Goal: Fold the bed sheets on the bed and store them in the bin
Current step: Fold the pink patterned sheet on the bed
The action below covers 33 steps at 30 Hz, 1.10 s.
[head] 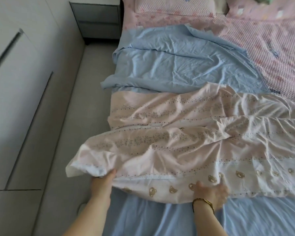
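Observation:
A pale pink sheet (186, 133) with dotted lines and small bear heads lies crumpled across the bed's near half. My left hand (101, 183) grips its near left corner, lifted off the bed's left edge. My right hand (209, 191), with a bracelet at the wrist, holds the sheet's near edge among the bears, its fingers partly tucked under the cloth. A light blue sheet (177, 63) lies loosely folded behind the pink one. More light blue fabric (160, 217) covers the bed below my hands. No bin is in view.
A pink patterned cover (262, 48) and a pillow (175, 5) lie at the bed's head. A grey nightstand (99, 19) stands at the far left of the bed. White wardrobe doors (15, 82) run along the left, with a narrow strip of floor (71, 125) between.

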Each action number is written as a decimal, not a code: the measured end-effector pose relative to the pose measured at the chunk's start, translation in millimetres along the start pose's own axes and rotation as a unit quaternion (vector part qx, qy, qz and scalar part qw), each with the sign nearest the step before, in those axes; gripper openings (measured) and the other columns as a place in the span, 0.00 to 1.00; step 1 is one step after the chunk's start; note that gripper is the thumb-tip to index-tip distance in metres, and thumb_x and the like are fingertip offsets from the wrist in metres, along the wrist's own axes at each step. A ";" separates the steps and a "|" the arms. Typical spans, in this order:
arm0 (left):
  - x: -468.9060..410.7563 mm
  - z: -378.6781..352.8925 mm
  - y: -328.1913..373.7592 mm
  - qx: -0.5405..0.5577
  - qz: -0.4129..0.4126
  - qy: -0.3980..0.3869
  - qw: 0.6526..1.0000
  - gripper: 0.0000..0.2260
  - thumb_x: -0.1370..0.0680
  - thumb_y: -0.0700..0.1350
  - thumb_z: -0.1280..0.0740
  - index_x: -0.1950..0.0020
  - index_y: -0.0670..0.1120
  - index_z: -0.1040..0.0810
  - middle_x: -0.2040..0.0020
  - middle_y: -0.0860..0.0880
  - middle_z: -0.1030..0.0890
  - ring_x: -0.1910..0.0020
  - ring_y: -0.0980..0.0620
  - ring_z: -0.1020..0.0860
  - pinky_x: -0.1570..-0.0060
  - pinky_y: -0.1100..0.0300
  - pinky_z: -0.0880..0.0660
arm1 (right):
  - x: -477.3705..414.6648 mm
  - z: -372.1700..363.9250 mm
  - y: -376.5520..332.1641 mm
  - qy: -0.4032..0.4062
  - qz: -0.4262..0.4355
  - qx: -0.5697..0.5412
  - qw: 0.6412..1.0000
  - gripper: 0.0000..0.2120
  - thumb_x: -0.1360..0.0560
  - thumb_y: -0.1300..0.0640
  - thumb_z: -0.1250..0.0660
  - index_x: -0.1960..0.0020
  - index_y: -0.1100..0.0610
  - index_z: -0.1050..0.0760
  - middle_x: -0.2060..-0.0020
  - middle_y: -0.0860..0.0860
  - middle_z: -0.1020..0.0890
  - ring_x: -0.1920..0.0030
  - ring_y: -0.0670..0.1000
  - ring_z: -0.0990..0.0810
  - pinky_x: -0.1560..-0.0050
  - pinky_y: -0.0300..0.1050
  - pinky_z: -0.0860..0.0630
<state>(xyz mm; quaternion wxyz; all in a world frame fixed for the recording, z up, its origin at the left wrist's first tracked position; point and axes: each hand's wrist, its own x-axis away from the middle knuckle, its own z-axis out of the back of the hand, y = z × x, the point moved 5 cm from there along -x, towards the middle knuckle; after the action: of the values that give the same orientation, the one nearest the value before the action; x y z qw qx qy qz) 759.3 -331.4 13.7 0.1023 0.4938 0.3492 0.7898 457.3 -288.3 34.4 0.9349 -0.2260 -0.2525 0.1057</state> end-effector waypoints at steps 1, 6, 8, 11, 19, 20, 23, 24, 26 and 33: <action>0.4 -0.6 4.9 0.006 -0.018 -0.033 0.999 0.21 0.26 0.37 0.31 0.34 0.35 0.31 0.42 0.41 0.25 0.40 0.42 0.27 0.46 0.55 0.32 | 12.3 -11.8 -12.4 -0.031 0.065 0.043 0.996 0.33 0.27 0.61 0.34 0.26 0.57 0.44 0.27 0.56 0.40 0.28 0.56 0.43 0.30 0.51 0.47; -29.9 28.3 6.7 0.030 0.056 -0.216 0.974 0.21 0.35 0.37 0.26 0.44 0.41 0.26 0.51 0.43 0.21 0.51 0.44 0.23 0.50 0.51 0.26 | 92.6 -108.1 -67.6 -0.245 0.242 0.216 0.913 0.26 0.22 0.55 0.42 0.26 0.51 0.47 0.27 0.49 0.42 0.27 0.51 0.44 0.27 0.46 0.47; -52.6 53.8 7.1 -0.032 0.127 -0.293 0.947 0.10 0.28 0.34 0.30 0.50 0.43 0.26 0.57 0.45 0.21 0.58 0.47 0.23 0.58 0.56 0.28 | 116.8 -138.5 -79.5 -0.278 0.222 0.258 0.898 0.26 0.22 0.53 0.43 0.26 0.49 0.48 0.26 0.47 0.45 0.26 0.50 0.46 0.27 0.46 0.49; -97.9 102.6 27.1 -0.193 0.108 -0.344 0.913 0.08 0.25 0.40 0.31 0.47 0.43 0.25 0.60 0.48 0.21 0.61 0.51 0.24 0.61 0.61 0.32 | 137.3 -164.7 -87.1 -0.284 0.180 0.300 0.893 0.25 0.21 0.51 0.44 0.26 0.49 0.47 0.25 0.47 0.48 0.26 0.52 0.46 0.28 0.47 0.47; -233.2 146.1 143.4 -0.296 -0.067 -0.253 0.919 0.11 0.22 0.36 0.39 0.40 0.37 0.25 0.57 0.46 0.22 0.59 0.48 0.26 0.63 0.63 0.36 | 139.6 -183.5 -114.8 -0.188 0.078 0.236 0.950 0.27 0.21 0.54 0.44 0.25 0.52 0.50 0.25 0.51 0.52 0.26 0.55 0.48 0.28 0.46 0.45; -238.2 137.3 156.8 -0.304 -0.086 -0.258 0.913 0.11 0.22 0.35 0.39 0.40 0.37 0.25 0.56 0.45 0.22 0.57 0.47 0.26 0.62 0.63 0.36 | 135.2 -184.0 -119.8 -0.176 0.075 0.222 0.956 0.28 0.21 0.54 0.43 0.25 0.52 0.51 0.24 0.52 0.53 0.25 0.54 0.50 0.28 0.46 0.46; -244.3 93.5 191.5 -0.323 -0.138 -0.296 0.888 0.11 0.21 0.35 0.40 0.41 0.36 0.25 0.58 0.46 0.22 0.58 0.48 0.25 0.63 0.64 0.34 | 121.2 -187.1 -128.5 -0.150 0.061 0.187 0.969 0.30 0.21 0.53 0.43 0.24 0.52 0.53 0.24 0.51 0.54 0.25 0.53 0.52 0.27 0.46 0.48; -243.7 76.4 200.7 -0.336 -0.150 -0.310 0.877 0.11 0.21 0.34 0.40 0.41 0.36 0.25 0.59 0.48 0.22 0.60 0.50 0.25 0.63 0.65 0.33 | 117.3 -188.8 -128.5 -0.147 0.054 0.183 0.971 0.30 0.21 0.52 0.42 0.24 0.52 0.53 0.24 0.51 0.53 0.25 0.52 0.51 0.27 0.46 0.48; -238.8 42.0 216.0 -0.359 -0.172 -0.336 0.854 0.11 0.21 0.34 0.41 0.41 0.35 0.25 0.61 0.49 0.23 0.62 0.54 0.26 0.66 0.69 0.31 | 112.2 -192.0 -128.5 -0.145 0.043 0.182 0.972 0.30 0.21 0.51 0.42 0.24 0.53 0.53 0.25 0.51 0.51 0.25 0.52 0.51 0.26 0.46 0.50; -221.5 -93.5 259.9 -0.437 -0.264 -0.395 0.763 0.10 0.23 0.34 0.38 0.43 0.37 0.23 0.48 0.41 0.20 0.51 0.46 0.24 0.51 0.63 0.31 | 72.3 -212.0 -138.4 -0.183 -0.050 0.041 0.981 0.34 0.24 0.48 0.38 0.25 0.54 0.51 0.27 0.52 0.40 0.28 0.55 0.39 0.29 0.50 0.40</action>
<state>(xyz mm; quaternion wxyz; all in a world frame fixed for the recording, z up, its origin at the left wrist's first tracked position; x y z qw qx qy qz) 836.1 -676.8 1.2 0.6405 0.5523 0.0112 0.5335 640.5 -465.2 -32.3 0.8854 -0.1512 -0.4258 0.1092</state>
